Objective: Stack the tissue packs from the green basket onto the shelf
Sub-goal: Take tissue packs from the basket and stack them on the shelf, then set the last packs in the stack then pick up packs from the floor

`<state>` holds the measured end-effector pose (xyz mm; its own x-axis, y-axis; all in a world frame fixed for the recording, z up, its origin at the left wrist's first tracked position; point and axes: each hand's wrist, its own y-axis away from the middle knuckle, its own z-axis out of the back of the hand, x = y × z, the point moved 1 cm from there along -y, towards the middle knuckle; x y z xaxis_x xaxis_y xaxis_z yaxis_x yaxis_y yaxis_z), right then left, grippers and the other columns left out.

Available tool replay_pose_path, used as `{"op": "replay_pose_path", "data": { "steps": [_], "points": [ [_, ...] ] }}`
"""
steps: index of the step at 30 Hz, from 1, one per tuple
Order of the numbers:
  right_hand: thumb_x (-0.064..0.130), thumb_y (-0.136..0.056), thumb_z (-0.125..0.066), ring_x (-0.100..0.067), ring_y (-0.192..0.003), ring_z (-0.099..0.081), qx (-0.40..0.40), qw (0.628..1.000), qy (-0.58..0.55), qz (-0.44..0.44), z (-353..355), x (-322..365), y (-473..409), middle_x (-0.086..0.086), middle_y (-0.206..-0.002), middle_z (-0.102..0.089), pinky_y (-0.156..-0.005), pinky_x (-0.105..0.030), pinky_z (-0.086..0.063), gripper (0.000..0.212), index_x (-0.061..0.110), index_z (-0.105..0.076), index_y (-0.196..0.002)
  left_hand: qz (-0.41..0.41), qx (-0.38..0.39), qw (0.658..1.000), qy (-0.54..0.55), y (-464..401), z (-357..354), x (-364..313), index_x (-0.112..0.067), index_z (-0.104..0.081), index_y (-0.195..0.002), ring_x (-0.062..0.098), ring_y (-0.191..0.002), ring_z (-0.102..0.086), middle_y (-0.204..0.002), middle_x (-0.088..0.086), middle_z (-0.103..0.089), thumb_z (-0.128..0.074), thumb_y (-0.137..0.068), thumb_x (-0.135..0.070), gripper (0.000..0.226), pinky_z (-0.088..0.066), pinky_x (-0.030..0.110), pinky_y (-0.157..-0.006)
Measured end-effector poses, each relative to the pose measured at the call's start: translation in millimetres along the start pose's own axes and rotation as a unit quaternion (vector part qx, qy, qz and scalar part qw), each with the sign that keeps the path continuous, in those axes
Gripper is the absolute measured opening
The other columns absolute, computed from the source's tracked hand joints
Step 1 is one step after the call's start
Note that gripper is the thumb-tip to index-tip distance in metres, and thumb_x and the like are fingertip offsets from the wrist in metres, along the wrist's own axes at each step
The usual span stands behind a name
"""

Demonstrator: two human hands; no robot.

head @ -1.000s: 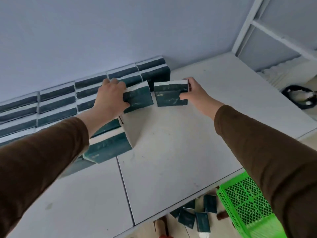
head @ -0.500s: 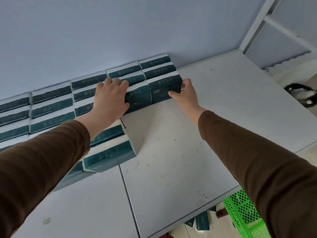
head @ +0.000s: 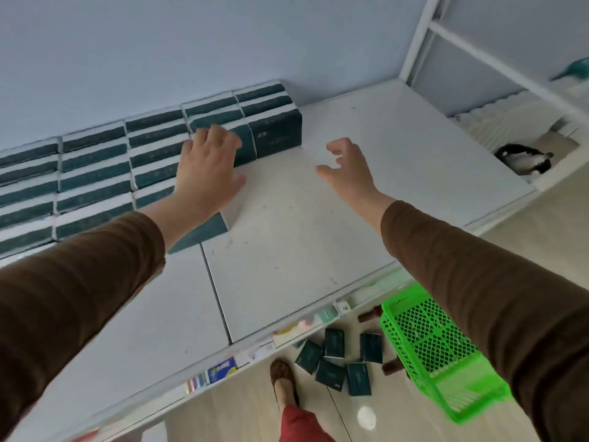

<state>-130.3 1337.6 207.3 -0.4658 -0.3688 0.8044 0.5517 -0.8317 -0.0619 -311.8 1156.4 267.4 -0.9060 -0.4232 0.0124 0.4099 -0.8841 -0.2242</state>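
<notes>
Right hand point(head: 349, 169) had drawn back from the end tissue pack point(head: 275, 130), fingers loosely spread, empty. Left hand point(head: 207, 169) lay flat beside that pack, holding nothing. Loose packs point(head: 334, 362) lay on the floor, beside the green basket point(head: 433, 346), nearer the right hand.

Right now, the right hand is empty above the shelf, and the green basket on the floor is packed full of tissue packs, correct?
Not quite. The head view shows the green basket holding no visible packs; the loose tissue packs lie on the floor beside it. The right hand is indeed empty above the shelf.
</notes>
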Motion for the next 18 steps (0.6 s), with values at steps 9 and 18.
{"op": "replay_pose_path", "data": {
  "steps": [9,18],
  "points": [
    [0.015,-0.088,-0.062,-0.018,-0.106,-0.056,-0.056,0.997,0.05,0.032,109,-55,195,0.001,-0.12,-0.058,-0.089,-0.027,-0.043,0.033,0.016,-0.058,-0.12,-0.06,-0.044,0.994,0.075,141,14,-144,-0.02,-0.05,-0.129,0.03,-0.128,-0.039,-0.137,0.006,-0.045,-0.063,-0.089,-0.043,0.047,-0.033,0.046,-0.107],
    [0.004,-0.089,-0.061,-0.019,-0.097,-0.058,-0.02,0.999,0.007,-0.048,94,-176,335,-0.003,-0.11,-0.063,-0.084,-0.026,-0.046,0.021,0.01,-0.061,-0.11,-0.078,0.018,0.988,0.131,274,-64,-244,-0.017,-0.056,-0.126,0.029,-0.123,-0.043,-0.131,0.005,-0.052,-0.066,-0.083,-0.032,0.047,-0.034,0.04,-0.098]
  ]
}}
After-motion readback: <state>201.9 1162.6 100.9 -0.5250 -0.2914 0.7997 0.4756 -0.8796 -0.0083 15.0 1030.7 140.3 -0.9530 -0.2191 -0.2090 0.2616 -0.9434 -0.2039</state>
